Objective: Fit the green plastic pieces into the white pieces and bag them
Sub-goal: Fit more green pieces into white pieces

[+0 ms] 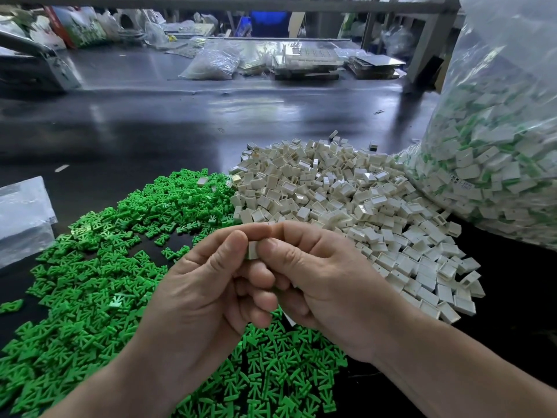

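One white piece (252,250) is pinched by left hand (205,288) and right hand (316,276), fitting judged underway; release into the bag (500,164) is called for next.

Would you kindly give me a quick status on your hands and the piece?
One white piece pinched between left hand and right hand. Fit hidden by fingers. White pile lies between hands and the filled bag.
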A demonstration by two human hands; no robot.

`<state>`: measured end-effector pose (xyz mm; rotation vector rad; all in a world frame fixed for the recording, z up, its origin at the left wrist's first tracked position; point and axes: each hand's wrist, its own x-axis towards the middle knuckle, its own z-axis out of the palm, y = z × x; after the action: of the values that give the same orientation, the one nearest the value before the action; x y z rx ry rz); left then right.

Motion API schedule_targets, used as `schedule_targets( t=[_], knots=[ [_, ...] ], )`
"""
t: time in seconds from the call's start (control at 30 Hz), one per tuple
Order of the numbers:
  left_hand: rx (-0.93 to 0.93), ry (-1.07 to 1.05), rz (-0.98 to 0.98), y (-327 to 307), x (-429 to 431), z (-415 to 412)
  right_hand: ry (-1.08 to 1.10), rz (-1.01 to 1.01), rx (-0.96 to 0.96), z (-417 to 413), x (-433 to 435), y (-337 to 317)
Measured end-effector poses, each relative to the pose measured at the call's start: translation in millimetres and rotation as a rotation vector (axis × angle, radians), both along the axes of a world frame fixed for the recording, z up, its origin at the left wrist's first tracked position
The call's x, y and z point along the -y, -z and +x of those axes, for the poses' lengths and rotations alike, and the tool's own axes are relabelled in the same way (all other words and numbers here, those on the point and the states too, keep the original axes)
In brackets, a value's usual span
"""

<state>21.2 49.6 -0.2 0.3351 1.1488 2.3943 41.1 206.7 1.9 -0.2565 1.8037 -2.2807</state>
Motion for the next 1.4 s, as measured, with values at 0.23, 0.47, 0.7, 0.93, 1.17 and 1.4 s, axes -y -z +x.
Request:
schedule_targets(
  t=[0.23, 0.47, 0.7, 0.93, 1.17, 1.4],
  knots=[
    [-0.001, 0.044, 0.01, -1.0, 1.8, -1.3, -0.015, -0.053, 0.0, 2.4, 2.1, -3.9],
    [-0.028, -0.023, -0.059, -1.2, 1.6, -0.6, -0.007, -0.016, 0.024, 3.9, 3.9, -7.3],
    [-0.019, -0.08, -0.057, -5.0, -2.9, 2.9, -0.01, -0.085, 0.003, 7.3, 6.7, -13.5],
    [-0.102, 0.034, -0.017, -2.5, 3.4, -3.9, 0.012, -0.044, 0.024, 1.7, 2.9, -7.6],
    [-0.468, -0.281, -0.685, 1.5, 15.2, -11.1, -0.115, -0.408, 0.168, -4.5, -7.2, -13.2],
    [-1.297, -0.128, -1.498, 14.3, 6.1, 2.4, -0.003, -0.429, 0.218, -11.5, -24.7, -16.5]
  ],
)
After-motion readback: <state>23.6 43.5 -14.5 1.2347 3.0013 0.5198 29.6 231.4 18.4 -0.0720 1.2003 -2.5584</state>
